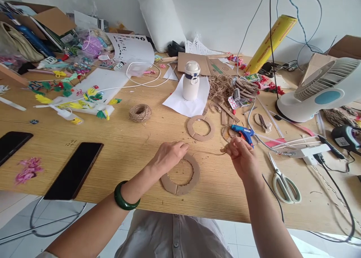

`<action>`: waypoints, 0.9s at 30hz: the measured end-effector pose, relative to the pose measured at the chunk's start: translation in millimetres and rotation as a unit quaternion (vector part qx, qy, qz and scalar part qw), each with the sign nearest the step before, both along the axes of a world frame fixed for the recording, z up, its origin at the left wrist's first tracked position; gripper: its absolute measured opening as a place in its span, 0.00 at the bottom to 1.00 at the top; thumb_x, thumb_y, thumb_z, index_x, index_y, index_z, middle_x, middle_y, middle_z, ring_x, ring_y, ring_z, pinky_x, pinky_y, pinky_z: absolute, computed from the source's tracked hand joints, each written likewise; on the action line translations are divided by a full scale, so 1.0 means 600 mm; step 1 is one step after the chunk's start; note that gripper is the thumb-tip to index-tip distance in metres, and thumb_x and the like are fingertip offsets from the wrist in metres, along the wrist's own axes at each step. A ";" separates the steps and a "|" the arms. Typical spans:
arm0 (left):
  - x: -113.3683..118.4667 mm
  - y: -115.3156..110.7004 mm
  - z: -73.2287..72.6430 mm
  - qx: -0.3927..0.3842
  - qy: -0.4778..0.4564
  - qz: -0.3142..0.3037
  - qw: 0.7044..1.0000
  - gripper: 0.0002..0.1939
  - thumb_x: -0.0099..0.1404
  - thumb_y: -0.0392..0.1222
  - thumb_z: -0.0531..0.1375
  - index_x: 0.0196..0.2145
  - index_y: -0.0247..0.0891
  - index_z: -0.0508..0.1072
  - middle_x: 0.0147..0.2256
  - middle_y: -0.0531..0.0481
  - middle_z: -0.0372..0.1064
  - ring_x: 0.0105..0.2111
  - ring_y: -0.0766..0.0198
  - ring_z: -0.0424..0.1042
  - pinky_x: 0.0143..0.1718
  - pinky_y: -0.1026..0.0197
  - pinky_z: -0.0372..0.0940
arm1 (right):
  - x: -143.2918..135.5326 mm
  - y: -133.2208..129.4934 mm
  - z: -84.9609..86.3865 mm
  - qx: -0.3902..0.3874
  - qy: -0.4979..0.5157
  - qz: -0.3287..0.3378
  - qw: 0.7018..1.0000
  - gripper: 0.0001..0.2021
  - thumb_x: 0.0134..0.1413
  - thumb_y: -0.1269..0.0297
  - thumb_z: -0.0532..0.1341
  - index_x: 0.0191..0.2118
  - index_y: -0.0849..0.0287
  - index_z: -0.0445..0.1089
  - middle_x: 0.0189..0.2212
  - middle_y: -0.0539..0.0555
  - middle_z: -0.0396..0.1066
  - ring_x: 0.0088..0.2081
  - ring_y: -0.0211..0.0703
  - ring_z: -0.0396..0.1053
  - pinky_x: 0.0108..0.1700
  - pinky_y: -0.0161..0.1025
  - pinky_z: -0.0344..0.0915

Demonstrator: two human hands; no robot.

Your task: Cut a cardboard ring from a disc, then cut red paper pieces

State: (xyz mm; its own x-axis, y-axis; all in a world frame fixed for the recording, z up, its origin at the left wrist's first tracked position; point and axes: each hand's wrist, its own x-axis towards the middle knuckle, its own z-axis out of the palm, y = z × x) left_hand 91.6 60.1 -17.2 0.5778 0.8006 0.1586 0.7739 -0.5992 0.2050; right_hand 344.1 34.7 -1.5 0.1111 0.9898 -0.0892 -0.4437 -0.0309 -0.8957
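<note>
head view: clock directions run from the centre of the near cardboard ring (196, 171), 12 pointing away from the wearer.
near ring: flat on the desk (121, 152), partly covered from above by the left hand (171, 154).
left grip: at 11 o'clock, fingers bunched; cannot tell whether it pinches anything.
right grip: the right hand (241, 151), between 2 and 3 o'clock, pinches a thin brown strand (219, 153) between thumb and fingertips.
strand feel: runs leftward; looks light and limp, probably easy to fray, best held near its ends.
ring feel: probably light and fairly stiff, weakest at the seam near 6 o'clock; best taken by the outer edge at 3.
twine ball (140, 113): 11 o'clock, likely soft and coarse.
glue gun (241, 133): 2 o'clock, just beyond the right hand.
</note>
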 end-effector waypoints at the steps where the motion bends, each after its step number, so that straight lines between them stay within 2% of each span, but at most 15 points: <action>1: -0.006 0.002 -0.001 0.010 0.012 -0.002 1.000 0.11 0.69 0.33 0.55 0.40 0.36 0.78 0.31 0.47 0.77 0.30 0.60 0.76 0.24 0.63 0.60 | 0.005 0.003 0.001 -0.001 0.006 -0.008 1.000 0.10 0.51 0.59 0.69 0.28 0.57 0.70 0.16 0.41 0.52 0.22 0.32 0.54 0.33 0.34 0.69; 3: -0.019 0.006 -0.002 0.029 0.030 0.003 0.999 0.13 0.71 0.35 0.53 0.44 0.38 0.77 0.31 0.47 0.77 0.29 0.61 0.76 0.24 0.63 0.60 | 0.015 0.008 0.002 -0.006 0.006 -0.026 1.000 0.09 0.49 0.59 0.70 0.30 0.57 0.72 0.16 0.42 0.52 0.21 0.31 0.51 0.27 0.30 0.66; 5: -0.034 0.009 -0.002 0.049 0.044 0.016 0.998 0.14 0.72 0.37 0.53 0.49 0.38 0.76 0.31 0.47 0.77 0.29 0.61 0.76 0.24 0.63 0.60 | 0.025 0.012 0.000 -0.009 0.000 -0.048 0.999 0.10 0.48 0.60 0.71 0.33 0.58 0.74 0.17 0.42 0.53 0.21 0.31 0.51 0.28 0.30 0.67; 7: -0.053 0.012 0.000 0.064 0.053 0.033 0.996 0.15 0.72 0.37 0.53 0.52 0.36 0.74 0.31 0.46 0.77 0.28 0.60 0.76 0.24 0.62 0.60 | 0.035 0.014 -0.002 -0.005 -0.007 -0.074 0.997 0.10 0.48 0.60 0.70 0.35 0.58 0.75 0.17 0.42 0.54 0.22 0.30 0.52 0.35 0.33 0.71; 10: -0.089 0.016 0.007 0.083 0.065 0.076 0.992 0.17 0.71 0.35 0.52 0.54 0.33 0.74 0.34 0.44 0.78 0.29 0.58 0.76 0.23 0.60 0.60 | 0.050 0.013 -0.001 -0.007 -0.029 -0.085 0.996 0.09 0.48 0.61 0.70 0.36 0.57 0.76 0.18 0.41 0.54 0.22 0.30 0.53 0.46 0.39 0.72; 13: -0.129 0.019 0.013 0.102 0.089 0.155 0.979 0.18 0.72 0.38 0.50 0.54 0.36 0.74 0.38 0.43 0.79 0.32 0.57 0.77 0.24 0.59 0.60 | 0.068 0.008 0.006 -0.037 -0.093 -0.033 0.994 0.12 0.47 0.58 0.71 0.37 0.57 0.76 0.19 0.42 0.55 0.22 0.30 0.52 0.40 0.38 0.72; 16: -0.159 0.019 0.015 0.101 0.111 0.201 0.968 0.20 0.73 0.41 0.48 0.56 0.37 0.72 0.39 0.44 0.79 0.33 0.56 0.77 0.24 0.58 0.59 | 0.082 0.002 0.012 -0.048 -0.198 0.040 0.978 0.15 0.49 0.55 0.70 0.42 0.56 0.76 0.21 0.44 0.59 0.23 0.32 0.56 0.36 0.38 0.70; 18: -0.167 0.019 0.011 0.097 0.136 0.207 0.964 0.21 0.74 0.41 0.47 0.58 0.35 0.71 0.38 0.43 0.78 0.33 0.55 0.76 0.25 0.58 0.60 | 0.090 0.001 0.012 -0.029 -0.306 0.089 0.947 0.16 0.51 0.53 0.68 0.42 0.55 0.76 0.22 0.46 0.64 0.26 0.36 0.61 0.36 0.38 0.68; 22: -0.165 0.024 -0.005 0.088 0.181 0.193 0.960 0.22 0.73 0.36 0.46 0.58 0.30 0.70 0.35 0.40 0.76 0.36 0.53 0.75 0.28 0.57 0.62 | 0.102 0.006 0.006 0.003 -0.509 0.138 0.849 0.14 0.53 0.50 0.64 0.37 0.56 0.76 0.25 0.51 0.70 0.29 0.40 0.66 0.33 0.37 0.64; 27: -0.157 0.038 -0.023 0.074 0.199 0.175 0.961 0.22 0.70 0.30 0.47 0.59 0.30 0.69 0.37 0.38 0.75 0.40 0.52 0.73 0.31 0.57 0.65 | 0.123 0.009 -0.008 0.035 -0.636 0.151 0.756 0.17 0.56 0.46 0.59 0.35 0.54 0.76 0.27 0.52 0.74 0.27 0.40 0.68 0.28 0.36 0.63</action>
